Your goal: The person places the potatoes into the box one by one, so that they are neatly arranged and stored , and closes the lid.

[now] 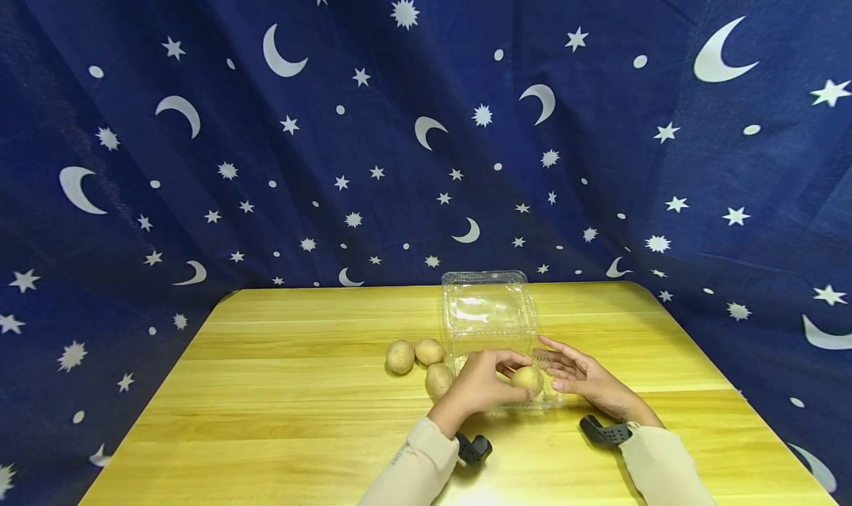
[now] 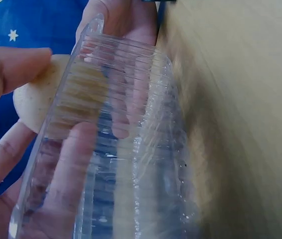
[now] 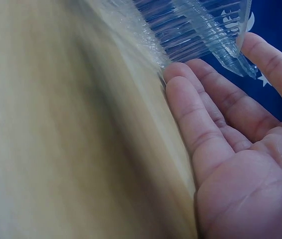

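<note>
Left hand (image 1: 481,384) grips a potato (image 1: 527,380) in curled fingers over the clear plastic box (image 1: 489,315) at desk (image 1: 279,388) centre. Right hand (image 1: 586,376), at 3 o'clock of the potato, lies released, straight fingers against the box wall. Three potatoes (image 1: 419,362) sit at 9 o'clock.

box (image 1: 489,310) mid-table (image 1: 299,388), lid behind | three potatoes (image 1: 419,362) left of box | fourth potato (image 1: 527,379) at box front, between left hand (image 1: 481,382) and right hand (image 1: 580,376)
</note>
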Tool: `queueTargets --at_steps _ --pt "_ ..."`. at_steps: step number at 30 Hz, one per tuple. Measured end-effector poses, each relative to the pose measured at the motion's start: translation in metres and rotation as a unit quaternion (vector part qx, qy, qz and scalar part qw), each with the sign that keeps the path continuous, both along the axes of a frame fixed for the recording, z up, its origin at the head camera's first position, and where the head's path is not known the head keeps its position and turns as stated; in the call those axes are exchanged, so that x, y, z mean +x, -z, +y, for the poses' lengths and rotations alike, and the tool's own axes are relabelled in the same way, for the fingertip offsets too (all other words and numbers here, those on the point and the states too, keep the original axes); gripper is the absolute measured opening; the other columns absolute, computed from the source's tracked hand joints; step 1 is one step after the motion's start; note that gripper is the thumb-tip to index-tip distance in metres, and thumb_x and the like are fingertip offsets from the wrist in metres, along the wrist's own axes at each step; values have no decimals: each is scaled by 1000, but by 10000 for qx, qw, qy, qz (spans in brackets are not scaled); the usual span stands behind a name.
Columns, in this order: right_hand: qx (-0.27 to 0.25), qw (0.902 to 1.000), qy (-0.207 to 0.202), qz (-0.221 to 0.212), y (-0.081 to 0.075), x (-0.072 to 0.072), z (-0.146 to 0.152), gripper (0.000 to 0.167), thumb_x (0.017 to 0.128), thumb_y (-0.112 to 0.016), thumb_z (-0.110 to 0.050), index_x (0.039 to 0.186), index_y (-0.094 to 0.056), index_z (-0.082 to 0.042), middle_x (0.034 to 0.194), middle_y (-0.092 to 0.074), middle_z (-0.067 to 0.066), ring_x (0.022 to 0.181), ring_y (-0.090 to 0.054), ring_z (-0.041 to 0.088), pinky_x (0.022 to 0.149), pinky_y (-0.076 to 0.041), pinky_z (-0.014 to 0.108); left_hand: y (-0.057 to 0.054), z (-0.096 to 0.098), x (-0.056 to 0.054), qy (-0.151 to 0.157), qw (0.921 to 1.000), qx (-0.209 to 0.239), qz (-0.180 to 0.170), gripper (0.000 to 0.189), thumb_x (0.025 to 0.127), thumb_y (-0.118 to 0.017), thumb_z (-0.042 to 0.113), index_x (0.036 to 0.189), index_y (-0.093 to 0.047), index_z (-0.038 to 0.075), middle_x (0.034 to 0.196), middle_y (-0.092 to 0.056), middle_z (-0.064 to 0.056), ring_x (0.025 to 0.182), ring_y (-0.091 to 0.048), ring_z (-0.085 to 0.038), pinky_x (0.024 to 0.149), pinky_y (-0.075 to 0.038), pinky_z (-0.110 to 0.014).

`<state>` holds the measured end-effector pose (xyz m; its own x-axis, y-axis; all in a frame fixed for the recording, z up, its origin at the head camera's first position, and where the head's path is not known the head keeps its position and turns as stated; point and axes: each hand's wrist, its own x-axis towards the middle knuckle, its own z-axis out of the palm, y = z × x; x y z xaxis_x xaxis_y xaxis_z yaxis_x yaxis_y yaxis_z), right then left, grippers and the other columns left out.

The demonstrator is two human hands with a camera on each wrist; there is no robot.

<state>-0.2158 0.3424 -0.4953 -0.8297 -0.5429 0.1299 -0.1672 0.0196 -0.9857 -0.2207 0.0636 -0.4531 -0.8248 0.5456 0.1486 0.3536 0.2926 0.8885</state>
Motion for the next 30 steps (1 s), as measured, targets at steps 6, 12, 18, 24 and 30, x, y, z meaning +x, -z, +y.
queueTargets --at_steps 6,12,18,24,30 --pt "11 10000 17 34 2 0 0 71 109 -57 0 172 -24 -4 160 -48 -8 139 -55 4 111 -47 21 0 5 -2 93 9994 -327 38 42 83 -93 12 123 -81 10 110 -78 5 89 -63 3 80 -54 -17" --pt "76 9999 63 46 2 -1 0 72 108 -57 0 171 -23 -2 164 -45 -8 138 -55 4 111 -47 21 -1 9 -3 106 9983 -566 -3 41 84 -93 14 123 -80 10 109 -78 3 88 -65 1 82 -54 -17" --pt "58 10000 43 9 2 -1 1 72 108 -58 0 171 -23 -3 163 -45 -13 139 -54 3 111 -47 20 -2 12 -4 135 9967 -792 -121 37 88 -91 17 122 -78 13 109 -78 -1 94 -69 -4 85 -55 -19" --pt "34 10000 34 37 3 -2 2 72 108 -58 0 172 -25 -5 161 -48 -13 139 -54 4 111 -47 21 -4 13 -3 180 9947 -982 -233 33 89 -89 19 120 -78 14 110 -78 -3 98 -69 -6 88 -56 -21" --pt "-2 10000 8 52 4 -3 2 72 108 -58 1 172 -26 -7 161 -48 -13 139 -54 4 111 -47 20 -4 13 -4 168 9926 -1138 -383 34 90 -88 26 120 -79 14 108 -77 1 96 -67 -5 87 -56 -23"
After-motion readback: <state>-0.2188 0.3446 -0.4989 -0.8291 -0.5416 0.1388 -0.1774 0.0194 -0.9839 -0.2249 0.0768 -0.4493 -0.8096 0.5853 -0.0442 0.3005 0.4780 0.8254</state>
